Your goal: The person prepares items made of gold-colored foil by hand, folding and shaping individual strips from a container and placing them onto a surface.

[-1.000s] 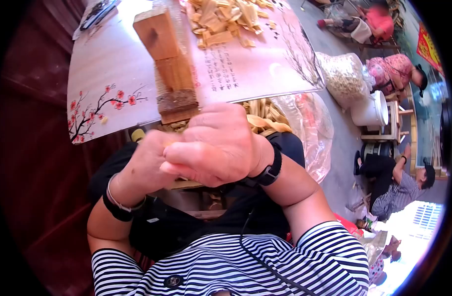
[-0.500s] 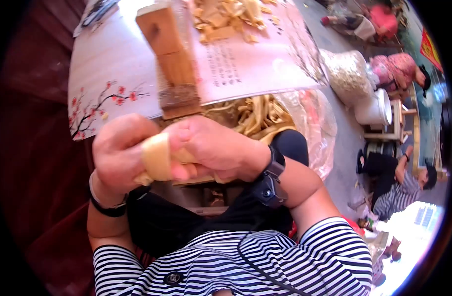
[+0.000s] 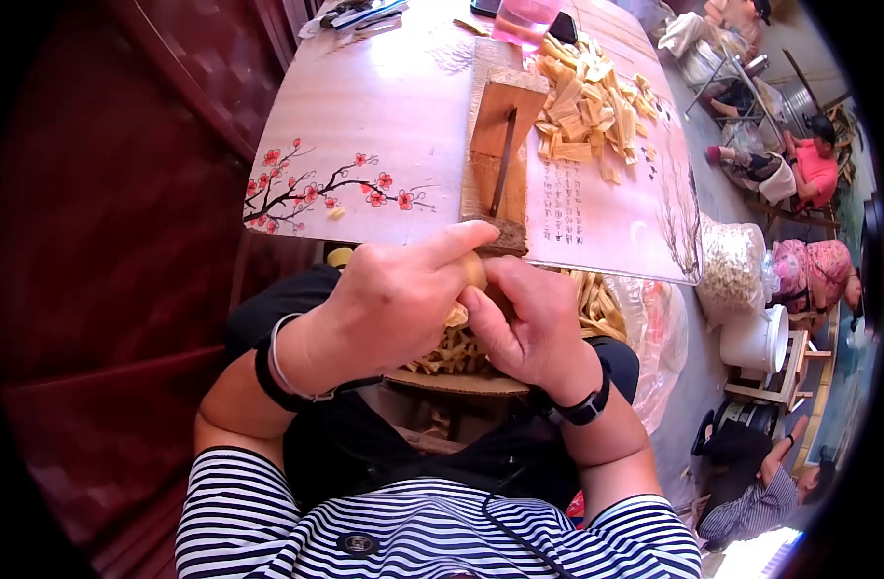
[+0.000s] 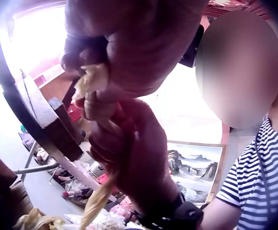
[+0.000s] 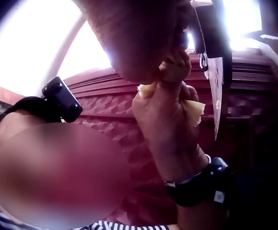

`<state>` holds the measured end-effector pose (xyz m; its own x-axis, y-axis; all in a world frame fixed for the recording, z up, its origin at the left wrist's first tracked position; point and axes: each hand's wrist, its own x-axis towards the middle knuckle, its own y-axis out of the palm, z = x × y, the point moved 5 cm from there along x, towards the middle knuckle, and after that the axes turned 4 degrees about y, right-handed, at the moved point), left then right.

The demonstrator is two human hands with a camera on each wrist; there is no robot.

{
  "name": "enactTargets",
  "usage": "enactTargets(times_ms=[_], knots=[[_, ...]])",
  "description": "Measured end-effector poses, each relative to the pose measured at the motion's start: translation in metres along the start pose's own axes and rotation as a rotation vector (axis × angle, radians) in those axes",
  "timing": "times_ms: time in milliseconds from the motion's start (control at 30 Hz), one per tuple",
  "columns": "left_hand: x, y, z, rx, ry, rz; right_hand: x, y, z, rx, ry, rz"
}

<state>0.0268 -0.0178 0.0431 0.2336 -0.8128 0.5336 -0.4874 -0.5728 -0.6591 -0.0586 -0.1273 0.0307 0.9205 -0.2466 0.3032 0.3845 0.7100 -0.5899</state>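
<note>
Both hands meet in front of the table's near edge with a pale yellow, pliable strip (image 3: 474,272) between them. My left hand (image 3: 389,304) grips the strip, its index finger extended over it toward the wooden stand. Opposite it, my right hand (image 3: 538,323) pinches the same strip with thumb and fingers. In the left wrist view a folded end (image 4: 93,79) sticks out between the hands, and a long tail (image 4: 98,201) hangs below. Torn-looking ends (image 5: 194,111) show beside the left hand in the right wrist view. Fingers hide the strip's middle.
A wooden stand (image 3: 490,125) with a dark metal bar (image 3: 505,159) rises at the table edge. Cut yellow pieces (image 3: 587,106) are piled on the printed tabletop (image 3: 384,106). Longer strips (image 3: 601,304) lie below, near a plastic bag (image 3: 649,318). Other people sit at the right.
The head view has shifted, placing the table farther right. The hands, earlier overlapping and then wrapping the strip in a wide loop, now hold it tightly between their fingertips near the stand.
</note>
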Motion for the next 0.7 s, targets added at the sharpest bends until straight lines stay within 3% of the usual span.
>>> enactTargets(times_ms=[67,133,200,267,333,400,500,533,567,600,633,700], knots=[[0.002,0.001,0.003,-0.095,0.099,-0.034,-0.002,0.000,-0.008,-0.056,0.121,0.073],[0.008,-0.006,0.004,-0.217,0.233,-0.112,-0.004,0.001,-0.013,0.302,0.316,0.193],[0.007,-0.020,0.014,-0.545,0.089,-0.198,-0.007,-0.002,-0.009,0.613,0.587,0.380],[0.005,-0.038,0.021,-0.718,-0.107,-0.264,-0.010,-0.001,-0.016,0.856,0.564,0.416],[0.005,-0.030,0.028,-0.692,-0.106,-0.317,-0.015,0.005,-0.021,1.052,0.558,0.431],[0.006,-0.025,0.034,-0.773,-0.263,-0.289,-0.013,0.005,-0.026,0.994,0.635,0.399],[0.001,0.007,0.037,-1.125,-0.450,-0.070,-0.009,0.009,-0.026,0.975,0.699,0.358],[0.006,0.010,0.034,-1.090,-0.287,-0.012,-0.008,0.012,-0.023,0.968,0.702,0.369],[0.002,0.006,0.033,-0.962,-0.296,0.046,-0.006,0.013,-0.022,0.959,0.705,0.381],[-0.001,0.007,0.034,-1.000,-0.393,-0.022,-0.009,0.005,-0.025,0.946,0.831,0.356],[-0.004,0.007,0.036,-1.034,-0.488,-0.091,-0.008,-0.002,-0.028,0.838,0.774,0.257],[-0.005,0.005,0.040,-0.986,-0.488,-0.152,-0.003,-0.016,-0.034,0.619,0.648,0.062]])
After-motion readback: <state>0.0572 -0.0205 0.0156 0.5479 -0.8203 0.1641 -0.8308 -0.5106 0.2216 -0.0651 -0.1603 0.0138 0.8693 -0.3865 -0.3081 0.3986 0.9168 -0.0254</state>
